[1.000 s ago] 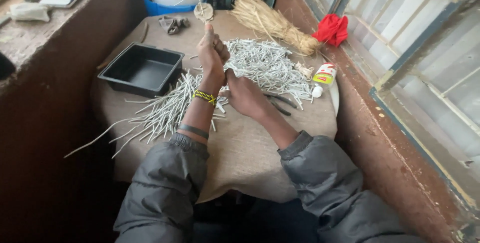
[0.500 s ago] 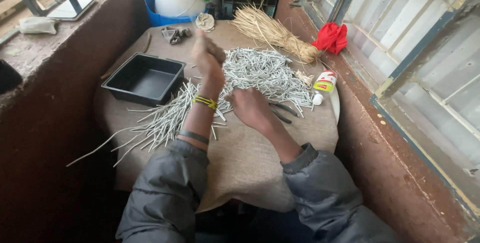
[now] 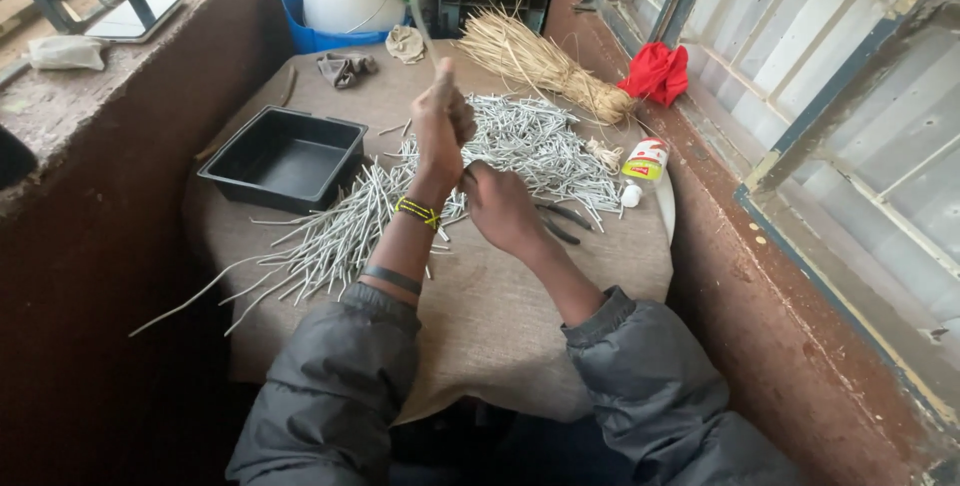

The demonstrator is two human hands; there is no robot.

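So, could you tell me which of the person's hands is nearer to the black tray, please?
Left. The left hand is raised over the pale sticks, just right of the black tray. The right hand sits lower and further right, away from it.

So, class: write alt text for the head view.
A person's left hand is raised, pinching a thin strip, the right hand just below it, over a cloth-covered table strewn with pale sticks, beside a black tray.
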